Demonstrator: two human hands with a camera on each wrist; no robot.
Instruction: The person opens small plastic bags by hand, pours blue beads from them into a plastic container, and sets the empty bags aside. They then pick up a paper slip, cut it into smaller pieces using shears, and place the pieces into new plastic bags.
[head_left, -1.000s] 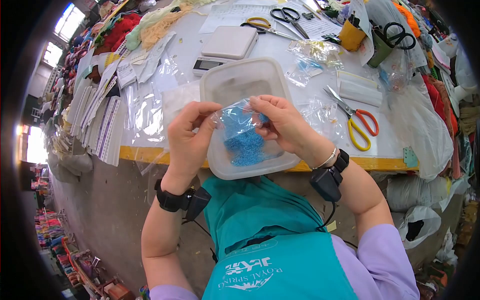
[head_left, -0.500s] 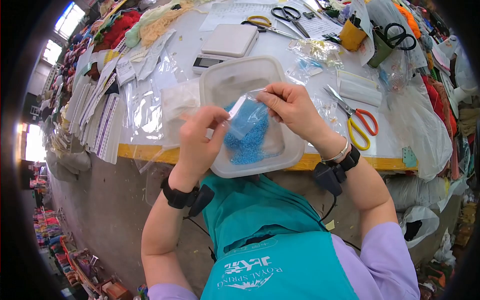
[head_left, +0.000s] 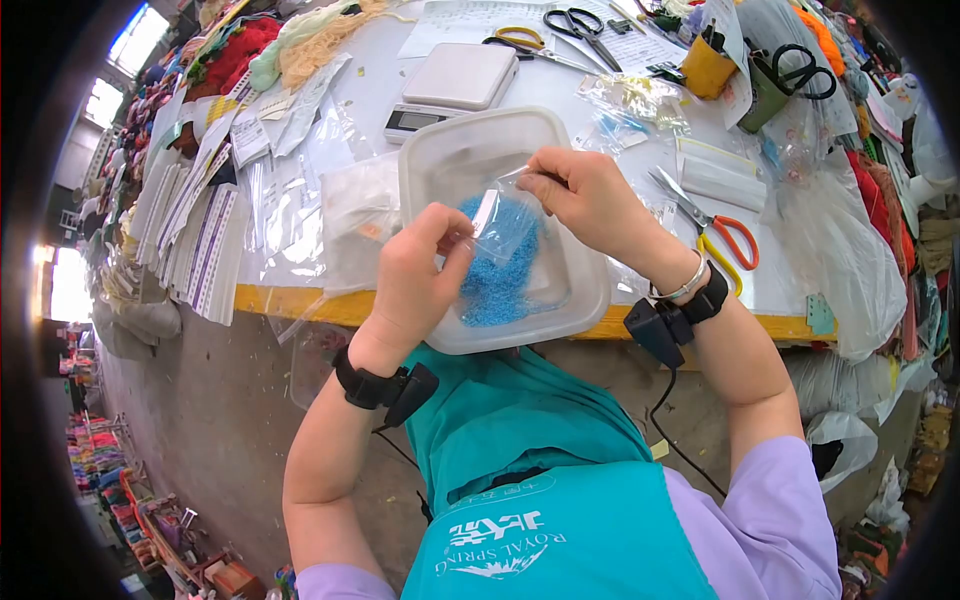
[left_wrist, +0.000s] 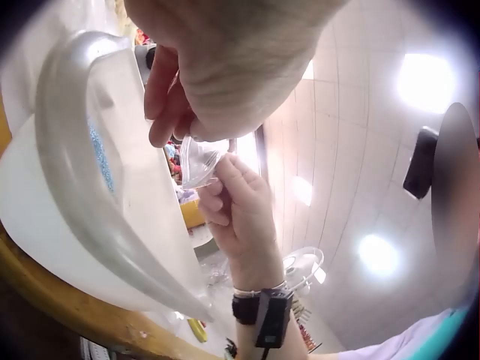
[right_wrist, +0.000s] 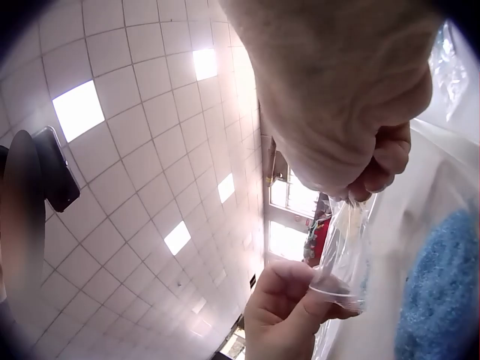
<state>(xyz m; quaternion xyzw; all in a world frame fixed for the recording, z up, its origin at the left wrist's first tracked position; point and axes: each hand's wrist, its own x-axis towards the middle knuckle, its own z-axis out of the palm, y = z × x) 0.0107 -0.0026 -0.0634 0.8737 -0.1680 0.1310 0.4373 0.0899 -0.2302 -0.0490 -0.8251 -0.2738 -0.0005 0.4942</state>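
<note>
A small clear plastic bag (head_left: 508,228) is stretched between my two hands, over a translucent plastic tub (head_left: 588,318). My left hand (head_left: 420,275) pinches one edge of the bag between thumb and fingers. With its fingers curled in, my right hand (head_left: 595,205) grips the opposite upper corner. Below the bag, a heap of tiny blue beads (head_left: 495,298) covers part of the tub's floor; the right wrist view shows these beads (right_wrist: 439,292) close up. In the left wrist view the bag (left_wrist: 199,161) spans the gap between both hands' fingertips.
Behind the tub stands a digital scale (head_left: 460,80). Orange-and-yellow-handled scissors (head_left: 720,240) lie to the right, near a stack of white strips (head_left: 720,175). Clear bags (head_left: 290,215) and papers lie on the left. The tub sits at the table's yellow edge (head_left: 290,302).
The left hand has moved right and the right hand up and away, both still holding the bag. The bag has shifted slightly right and now hangs with its printed white strip showing.
</note>
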